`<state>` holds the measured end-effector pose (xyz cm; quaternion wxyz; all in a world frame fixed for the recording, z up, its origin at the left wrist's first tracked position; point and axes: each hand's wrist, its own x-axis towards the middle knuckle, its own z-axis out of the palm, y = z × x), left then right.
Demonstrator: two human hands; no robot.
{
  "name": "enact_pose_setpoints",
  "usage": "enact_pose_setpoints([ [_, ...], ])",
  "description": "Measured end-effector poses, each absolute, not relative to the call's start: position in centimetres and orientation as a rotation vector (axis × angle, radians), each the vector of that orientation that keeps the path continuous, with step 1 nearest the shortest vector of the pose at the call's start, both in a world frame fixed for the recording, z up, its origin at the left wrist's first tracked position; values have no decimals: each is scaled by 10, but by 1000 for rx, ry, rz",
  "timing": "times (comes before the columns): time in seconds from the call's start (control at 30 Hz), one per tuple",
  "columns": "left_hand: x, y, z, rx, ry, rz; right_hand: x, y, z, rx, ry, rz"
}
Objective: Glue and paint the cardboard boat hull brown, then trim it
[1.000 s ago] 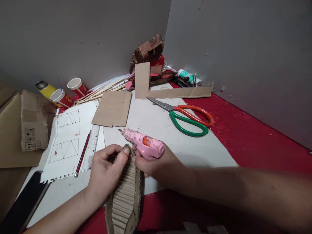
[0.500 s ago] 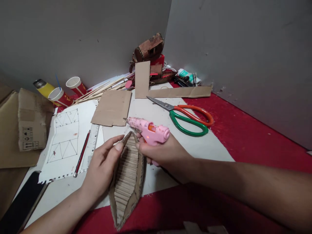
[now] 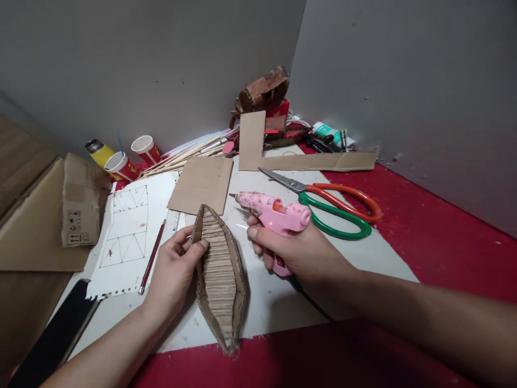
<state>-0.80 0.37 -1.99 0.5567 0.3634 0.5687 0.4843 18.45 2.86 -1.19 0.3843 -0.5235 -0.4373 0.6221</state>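
Note:
A small boat-shaped piece of cardboard [image 3: 220, 269], pointed at both ends with raised side walls and a ribbed floor, is pinched at its left wall by my left hand [image 3: 175, 269]. The thumb lies inside the wall; the other fingers are partly hidden behind it. My right hand [image 3: 297, 248] is wrapped round the handle of a pink hot glue gun [image 3: 274, 210]. Its nozzle points left, above and right of the boat's upper tip, apart from it. A dark cord runs down from the grip. Scissors [image 3: 323, 202] with orange and green handles lie just beyond the gun.
A square cardboard piece [image 3: 200, 183] and a long cardboard strip [image 3: 323, 161] lie behind. Left are a drawing sheet [image 3: 121, 242], a pencil [image 3: 152, 258], a phone-like black object [image 3: 56, 334] and a cardboard box [image 3: 81, 205]. Paper cups [image 3: 146, 150] and wooden sticks [image 3: 189, 153] stand or lie farther back.
My right hand has moved right with the glue gun, letting go of the boat's tip. My left hand has shifted down along the left wall, and the boat appears turned slightly. The view has swung left.

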Motion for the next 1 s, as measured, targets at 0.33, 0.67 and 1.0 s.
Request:
enact_pose_setpoints([
  [0.33, -8, 5, -24, 811, 1409, 1159, 182, 26, -15, -1354, -1125, 1628],
  [0.67, -7, 7, -24, 826, 1414, 1242, 184, 28, -17, -1349, -1086, 1665],
  [1.0, -21, 3, -15, 889, 1374, 1138, 197, 22, 5, -1339, -1082, 1721],
])
